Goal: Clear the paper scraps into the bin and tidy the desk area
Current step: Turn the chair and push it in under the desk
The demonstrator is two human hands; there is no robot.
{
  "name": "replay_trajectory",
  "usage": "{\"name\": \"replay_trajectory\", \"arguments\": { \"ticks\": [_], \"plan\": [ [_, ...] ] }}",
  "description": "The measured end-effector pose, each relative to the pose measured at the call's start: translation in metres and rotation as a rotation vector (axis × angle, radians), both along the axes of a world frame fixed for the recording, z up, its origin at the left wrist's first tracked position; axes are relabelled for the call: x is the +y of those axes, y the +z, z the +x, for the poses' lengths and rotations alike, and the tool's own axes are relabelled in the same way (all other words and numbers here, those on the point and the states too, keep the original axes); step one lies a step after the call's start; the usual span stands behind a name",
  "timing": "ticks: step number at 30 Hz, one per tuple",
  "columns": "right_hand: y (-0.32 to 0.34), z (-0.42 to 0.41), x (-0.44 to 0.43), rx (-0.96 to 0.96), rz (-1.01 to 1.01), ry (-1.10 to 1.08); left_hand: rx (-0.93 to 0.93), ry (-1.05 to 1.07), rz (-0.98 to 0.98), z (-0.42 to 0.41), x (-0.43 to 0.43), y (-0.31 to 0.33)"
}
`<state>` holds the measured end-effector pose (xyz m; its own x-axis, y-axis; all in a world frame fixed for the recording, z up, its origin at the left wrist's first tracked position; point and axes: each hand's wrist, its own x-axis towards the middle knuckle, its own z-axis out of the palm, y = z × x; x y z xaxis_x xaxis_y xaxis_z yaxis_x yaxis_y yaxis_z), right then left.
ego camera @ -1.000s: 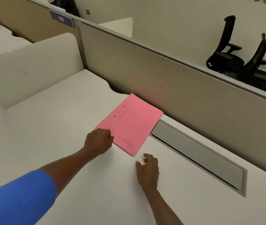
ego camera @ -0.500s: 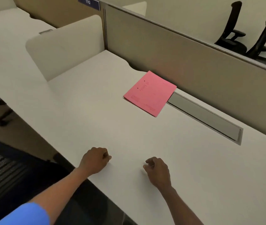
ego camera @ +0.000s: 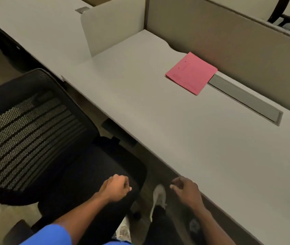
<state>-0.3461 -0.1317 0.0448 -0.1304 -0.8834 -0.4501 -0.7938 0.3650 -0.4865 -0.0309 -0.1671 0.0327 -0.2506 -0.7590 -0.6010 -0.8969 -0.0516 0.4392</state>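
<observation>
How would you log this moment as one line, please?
left hand: fisted over chair | right hand: loosely curled at desk edge | pink folder: on desk

a person stands at a pale bench (ego camera: 185, 131), both hands held off its near edge. the left hand (ego camera: 116, 187) is curled into a fist above a black mesh office chair (ego camera: 34, 131); whether it holds anything cannot be told. the right hand (ego camera: 186, 190) hangs loosely curled, fingers apart. a pink folder (ego camera: 192, 73) lies flat at the far side, beside a grey cable tray lid (ego camera: 243, 98) and the divider panel (ego camera: 238, 46). a white shoe (ego camera: 159, 195) shows below.
</observation>
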Motion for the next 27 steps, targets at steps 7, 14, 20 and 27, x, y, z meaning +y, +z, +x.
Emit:
{"name": "replay_trajectory", "arguments": {
  "ticks": [7, 14, 20, 27],
  "plan": [
    [0.000, 0.018, 0.060, -0.052, 0.143, 0.094, -0.012, 0.070, 0.085, 0.027, 0.072, -0.018],
    [-0.001, 0.021, 0.109, -0.069, 0.176, 0.180, -0.055, 0.187, 0.041, 0.026, 0.140, -0.015],
    [-0.018, 0.020, 0.162, -0.071, 0.216, 0.309, -0.050, 0.340, 0.059, 0.019, 0.219, -0.015],
    [-0.046, 0.038, 0.234, -0.006, 0.268, 0.402, -0.051, 0.437, 0.110, 0.039, 0.312, -0.028]
  ]
}}
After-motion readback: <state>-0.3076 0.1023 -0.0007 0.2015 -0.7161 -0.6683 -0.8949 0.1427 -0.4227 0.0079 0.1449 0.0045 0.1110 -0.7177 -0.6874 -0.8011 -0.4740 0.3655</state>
